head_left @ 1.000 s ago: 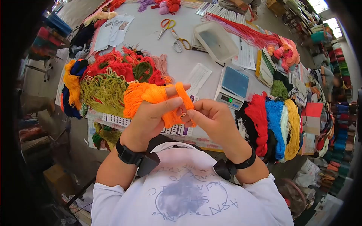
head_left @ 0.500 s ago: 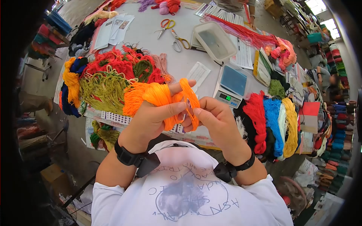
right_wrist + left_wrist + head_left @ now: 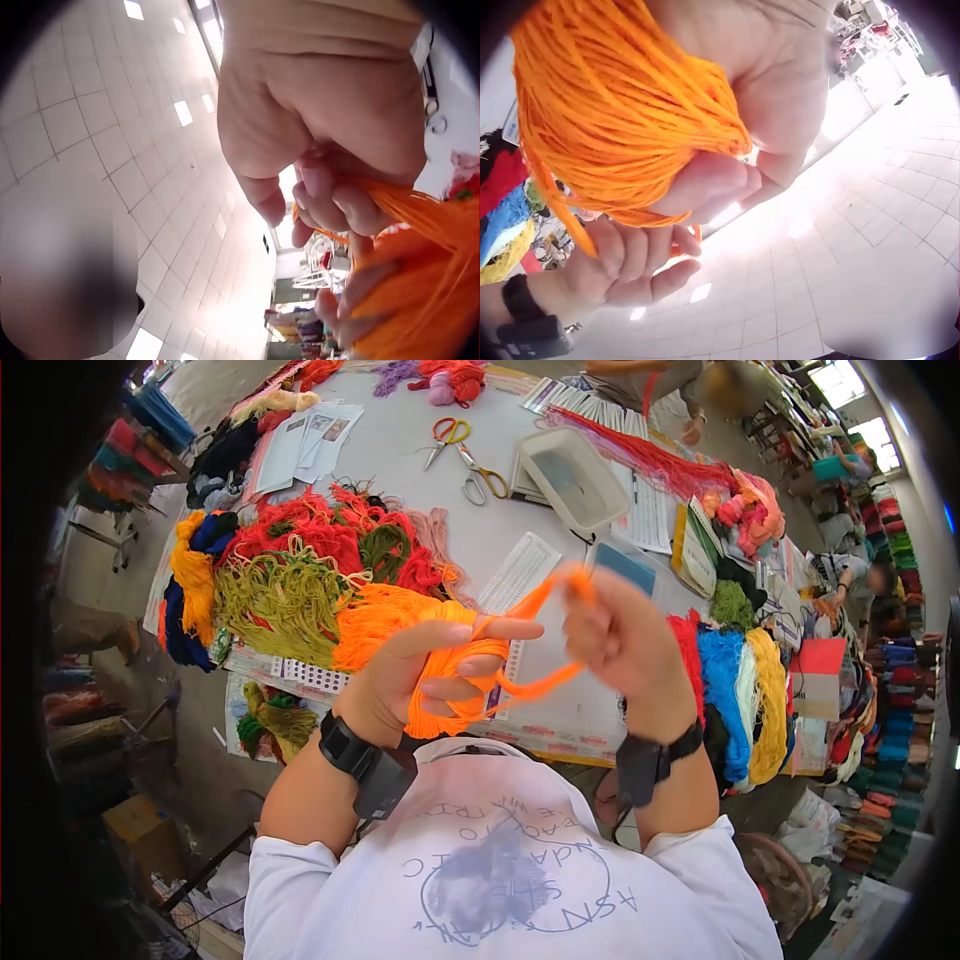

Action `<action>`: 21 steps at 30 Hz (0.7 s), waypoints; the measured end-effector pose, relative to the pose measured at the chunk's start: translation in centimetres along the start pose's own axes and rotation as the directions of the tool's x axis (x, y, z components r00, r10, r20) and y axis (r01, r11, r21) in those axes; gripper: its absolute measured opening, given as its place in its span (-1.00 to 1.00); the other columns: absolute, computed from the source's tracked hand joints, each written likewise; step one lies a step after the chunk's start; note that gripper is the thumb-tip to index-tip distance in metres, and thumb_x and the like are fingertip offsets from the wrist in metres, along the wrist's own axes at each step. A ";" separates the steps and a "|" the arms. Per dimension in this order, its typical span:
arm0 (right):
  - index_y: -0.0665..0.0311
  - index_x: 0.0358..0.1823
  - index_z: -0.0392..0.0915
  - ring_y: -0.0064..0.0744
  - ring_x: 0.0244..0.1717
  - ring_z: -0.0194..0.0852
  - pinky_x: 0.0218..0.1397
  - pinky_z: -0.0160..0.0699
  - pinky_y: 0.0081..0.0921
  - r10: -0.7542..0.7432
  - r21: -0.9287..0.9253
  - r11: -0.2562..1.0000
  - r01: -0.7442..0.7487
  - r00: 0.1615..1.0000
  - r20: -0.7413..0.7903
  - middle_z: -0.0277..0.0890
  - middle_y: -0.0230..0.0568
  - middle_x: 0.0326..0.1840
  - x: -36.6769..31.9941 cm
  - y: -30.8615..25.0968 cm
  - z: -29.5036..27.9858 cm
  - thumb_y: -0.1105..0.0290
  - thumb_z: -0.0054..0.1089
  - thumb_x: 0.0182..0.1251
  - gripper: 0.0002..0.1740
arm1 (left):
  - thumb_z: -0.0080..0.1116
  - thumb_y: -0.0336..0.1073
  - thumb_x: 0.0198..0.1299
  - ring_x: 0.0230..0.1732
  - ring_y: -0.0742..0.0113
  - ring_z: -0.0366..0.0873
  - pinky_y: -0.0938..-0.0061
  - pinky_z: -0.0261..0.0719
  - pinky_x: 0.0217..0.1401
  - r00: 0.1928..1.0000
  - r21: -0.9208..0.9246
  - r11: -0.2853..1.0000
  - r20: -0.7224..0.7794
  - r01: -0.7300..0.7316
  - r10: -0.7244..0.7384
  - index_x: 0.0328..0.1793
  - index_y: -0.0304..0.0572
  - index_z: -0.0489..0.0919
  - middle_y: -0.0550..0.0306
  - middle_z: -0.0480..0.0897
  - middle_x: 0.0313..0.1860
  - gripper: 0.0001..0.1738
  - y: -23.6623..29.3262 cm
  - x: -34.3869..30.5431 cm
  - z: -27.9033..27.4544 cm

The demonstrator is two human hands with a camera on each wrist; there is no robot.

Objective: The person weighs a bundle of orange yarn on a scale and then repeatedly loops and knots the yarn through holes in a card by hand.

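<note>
A hank of bright orange yarn (image 3: 450,705) hangs in my left hand (image 3: 395,665), whose fingers and thumb are around it. In the left wrist view the orange hank (image 3: 607,112) fills the upper left, its strands gathered at the curled fingers. My right hand (image 3: 628,635) is to the right and a little apart, its fingers curled round a loop of orange strands (image 3: 545,682) drawn out from the hank. Strands run from under the right fingers (image 3: 352,206) to the orange bundle (image 3: 420,300) in the right wrist view.
Olive-green yarn (image 3: 275,605) and red yarn (image 3: 290,530) are piled at left. Behind my right hand lies a digital scale (image 3: 630,565), partly hidden, with a plastic tub (image 3: 575,475) beyond. Two scissors (image 3: 475,485) lie farther back. Blue yarn (image 3: 722,695) hangs at right.
My right hand has moved right and up, away from the left, stretching the orange loop out between them. The left fingers now lie over the hank's front.
</note>
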State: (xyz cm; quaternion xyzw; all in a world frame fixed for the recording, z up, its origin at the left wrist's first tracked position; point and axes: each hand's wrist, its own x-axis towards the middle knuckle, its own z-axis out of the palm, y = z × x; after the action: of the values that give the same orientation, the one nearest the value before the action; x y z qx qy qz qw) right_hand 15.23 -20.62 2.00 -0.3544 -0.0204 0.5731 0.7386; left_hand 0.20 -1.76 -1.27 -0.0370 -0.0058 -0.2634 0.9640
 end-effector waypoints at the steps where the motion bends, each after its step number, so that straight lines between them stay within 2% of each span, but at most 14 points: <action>1: 0.39 -0.12 0.46 -0.71 -0.65 0.05 -0.53 0.09 -0.70 0.002 -0.005 1.000 -0.002 1.000 -0.001 0.19 -0.50 -0.61 0.7 -0.8 -0.9 0.32 -0.08 0.36 -0.73 | -0.06 -0.26 0.27 -0.65 0.52 0.25 0.56 0.37 -0.62 1.000 -0.001 1.000 0.005 -0.002 0.002 0.26 -0.40 0.35 0.25 0.31 -0.48 -0.52 0.1 -0.1 -0.9; 3: 0.41 -0.02 0.44 -0.68 -0.66 0.07 -0.56 0.09 -0.69 -0.266 -0.066 0.964 0.259 0.912 -0.313 0.25 -0.46 -0.58 1.9 -2.0 -1.6 0.29 -0.12 0.39 -0.67 | -0.07 -0.22 0.32 -0.50 0.41 0.43 0.53 0.50 -0.48 0.977 0.042 0.988 0.160 -0.147 0.138 0.26 -0.30 0.38 0.13 0.47 -0.30 -0.55 0.4 -0.5 -3.2; 4: 0.41 -0.02 0.44 -0.68 -0.66 0.07 -0.56 0.09 -0.69 -0.263 -0.069 0.965 0.254 0.914 -0.308 0.25 -0.46 -0.58 2.1 -1.9 -1.0 0.29 -0.12 0.39 -0.67 | -0.07 -0.22 0.32 -0.50 0.41 0.43 0.53 0.50 -0.48 0.976 0.043 0.987 0.162 -0.154 0.145 0.26 -0.30 0.38 0.13 0.47 -0.30 -0.55 0.1 -0.4 -2.6; 5: 0.41 -0.02 0.45 -0.66 -0.66 0.10 -0.56 0.12 -0.68 -0.273 -0.139 0.961 0.240 0.902 -0.335 0.29 -0.44 -0.55 2.4 -1.7 0.2 0.28 -0.14 0.40 -0.66 | -0.09 -0.21 0.33 -0.39 0.31 0.48 0.45 0.54 -0.38 0.942 0.082 0.939 -0.014 -0.334 0.337 0.25 -0.16 0.43 0.06 0.49 -0.11 -0.59 -0.3 -0.1 -1.5; 6: 0.41 -0.03 0.45 -0.64 -0.66 0.13 -0.56 0.14 -0.66 -0.287 -0.207 0.953 0.223 0.887 -0.363 0.33 -0.41 -0.53 2.5 -1.4 1.0 0.27 -0.16 0.41 -0.65 | -0.12 -0.20 0.35 -0.27 0.21 0.53 0.37 0.58 -0.28 0.841 0.149 0.859 -0.180 -0.490 0.510 0.25 -0.03 0.48 -0.01 0.51 0.09 -0.61 -0.7 0.1 -0.9; 7: 0.41 -0.03 0.45 -0.64 -0.66 0.13 -0.56 0.14 -0.66 -0.285 -0.208 0.953 0.222 0.887 -0.363 0.33 -0.41 -0.53 2.7 -1.1 1.3 0.27 -0.16 0.41 -0.65 | -0.12 -0.20 0.35 -0.27 0.21 0.53 0.37 0.58 -0.28 0.840 0.147 0.858 -0.180 -0.491 0.512 0.25 -0.03 0.48 -0.01 0.51 0.09 -0.61 -0.9 0.1 -0.9; 9: 0.42 -0.05 0.47 -0.64 -0.63 0.20 -0.54 0.22 -0.68 -0.272 -0.351 0.919 0.179 0.933 -0.236 0.41 -0.35 -0.50 3.0 -0.6 2.0 0.26 -0.14 0.43 -0.65 | -0.08 -0.14 0.35 0.14 -0.06 0.43 0.17 0.56 0.01 0.790 0.159 0.787 -0.059 -0.596 0.611 0.30 0.04 0.42 0.04 0.25 0.42 -0.58 -1.0 0.2 -1.1; 10: 0.42 -0.05 0.47 -0.64 -0.63 0.20 -0.54 0.22 -0.68 -0.274 -0.354 0.918 0.180 0.932 -0.236 0.41 -0.35 -0.50 3.3 -0.3 2.7 0.26 -0.14 0.43 -0.65 | -0.08 -0.14 0.35 0.14 -0.06 0.43 0.17 0.56 0.01 0.790 0.157 0.787 -0.056 -0.597 0.611 0.30 0.04 0.42 0.04 0.25 0.42 -0.58 -0.9 0.3 -1.4; 12: 0.43 -0.13 0.50 -0.64 -0.65 0.32 -0.55 0.32 -0.70 -0.315 -0.473 0.856 0.209 0.936 -0.156 0.47 -0.31 -0.50 3.7 0.4 4.5 0.25 -0.06 0.42 -0.67 | -0.09 -0.02 0.34 0.30 -0.19 0.28 0.01 0.47 0.15 0.785 0.143 0.772 0.130 -0.620 0.606 0.26 0.11 0.49 0.15 0.17 0.47 -0.58 -0.7 0.3 -2.3; 13: 0.43 -0.13 0.50 -0.64 -0.65 0.32 -0.55 0.32 -0.70 -0.316 -0.473 0.856 0.209 0.935 -0.159 0.47 -0.31 -0.50 3.7 0.8 5.7 0.25 -0.06 0.42 -0.67 | -0.09 -0.02 0.34 0.30 -0.19 0.28 0.01 0.47 0.15 0.786 0.142 0.774 0.129 -0.617 0.604 0.26 0.11 0.49 0.15 0.17 0.47 -0.58 -0.6 0.3 -2.6; 15: 0.42 -0.21 0.52 -0.62 -0.67 0.43 -0.58 0.40 -0.72 -0.239 -0.596 0.797 0.093 0.956 -0.169 0.52 -0.30 -0.52 3.3 1.8 7.9 0.26 0.02 0.39 -0.70 | -0.11 0.14 0.30 0.45 -0.23 0.04 -0.08 0.32 0.29 0.739 0.214 0.710 0.274 -0.670 0.615 0.19 0.20 0.56 0.16 0.17 0.47 -0.53 -0.3 0.2 -3.1; 19: 0.39 -0.30 0.53 -0.59 -0.67 0.49 -0.58 0.47 -0.68 -0.114 -0.808 0.588 -0.039 0.985 -0.130 0.54 -0.26 -0.56 1.6 3.7 8.0 0.27 0.07 0.36 -0.73 | -0.14 0.26 0.26 0.47 -0.22 -0.03 -0.11 0.20 0.36 0.652 0.245 0.606 0.336 -0.757 0.680 0.13 0.26 0.60 0.17 0.18 0.47 -0.48 0.2 0.3 -2.8; 20: 0.40 -0.29 0.52 -0.52 -0.53 0.57 -0.46 0.50 -0.62 -0.063 -0.788 0.607 -0.100 0.983 -0.173 0.56 -0.22 -0.51 1.2 3.8 7.7 0.33 0.11 0.32 -0.77 | -0.15 0.28 0.25 0.48 -0.22 -0.05 -0.12 0.18 0.38 0.645 0.237 0.604 0.376 -0.761 0.666 0.13 0.26 0.60 0.16 0.19 0.47 -0.46 0.6 0.1 -2.7; 21: 0.40 -0.29 0.52 -0.52 -0.53 0.57 -0.46 0.50 -0.62 -0.059 -0.789 0.606 -0.100 0.984 -0.170 0.56 -0.22 -0.51 1.2 4.1 6.5 0.33 0.11 0.32 -0.77 | -0.15 0.31 0.24 0.49 -0.23 -0.07 -0.12 0.16 0.39 0.634 0.229 0.599 0.415 -0.767 0.652 0.12 0.26 0.61 0.15 0.20 0.46 -0.44 0.9 0.0 -2.6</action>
State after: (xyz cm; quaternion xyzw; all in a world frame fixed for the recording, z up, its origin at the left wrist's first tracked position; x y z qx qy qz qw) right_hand 9.34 -15.98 4.18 -0.6954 -0.2022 0.4786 0.4965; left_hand 0.63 -1.14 -3.89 0.1158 -0.1826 0.1619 0.9628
